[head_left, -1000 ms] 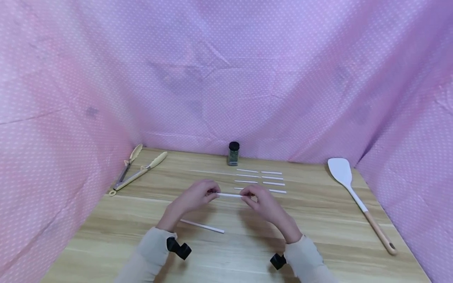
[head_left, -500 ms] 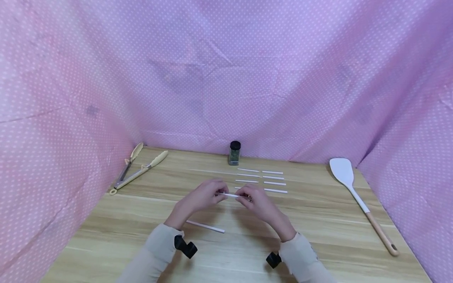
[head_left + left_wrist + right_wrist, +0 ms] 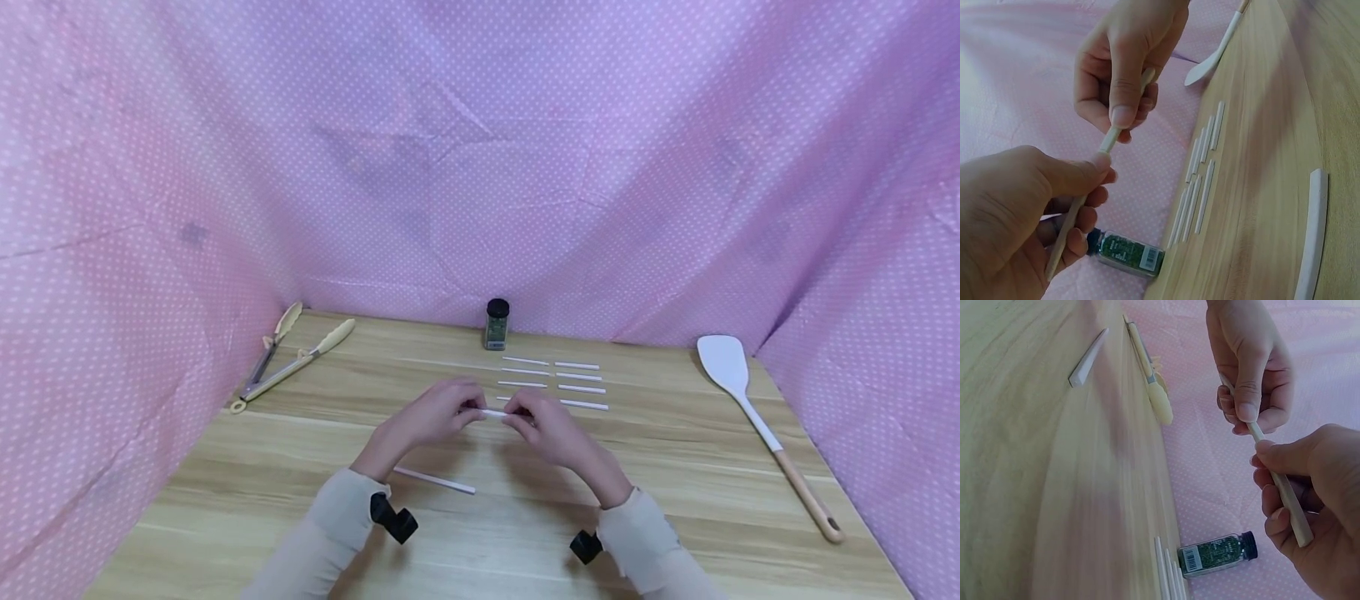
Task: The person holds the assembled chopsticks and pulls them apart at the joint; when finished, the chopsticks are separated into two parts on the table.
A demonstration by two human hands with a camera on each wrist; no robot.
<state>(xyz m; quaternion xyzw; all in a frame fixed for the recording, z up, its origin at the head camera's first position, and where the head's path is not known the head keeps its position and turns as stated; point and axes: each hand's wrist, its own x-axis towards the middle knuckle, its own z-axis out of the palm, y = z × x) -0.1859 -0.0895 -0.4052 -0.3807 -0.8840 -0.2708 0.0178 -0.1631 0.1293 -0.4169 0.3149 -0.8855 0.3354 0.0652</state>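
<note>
My left hand (image 3: 438, 412) and right hand (image 3: 553, 429) are raised over the middle of the wooden table, holding one slim pale stick (image 3: 493, 413) between them. Each thumb presses it against curled fingers, and only a short stretch shows between the hands. In the right wrist view its thicker squared end (image 3: 1299, 528) sticks out past the right fingers. A thinner end (image 3: 1055, 265) runs under the left palm in the left wrist view. Another white stick (image 3: 442, 482) lies on the table near the left wrist. Beyond the hands, several white sticks (image 3: 581, 389) lie in two columns, partly hidden by the right hand.
A green spice jar (image 3: 497, 327) with a black lid stands at the back edge. Spread tongs (image 3: 288, 379) lie at the back left. A white turner (image 3: 761, 425) with a wooden handle lies along the right side. Pink dotted cloth (image 3: 480, 167) surrounds the table.
Both hands have drawn closer together along the stick, so less of it shows between them. The left hand shifted rightward; the sticks on the table stayed in place.
</note>
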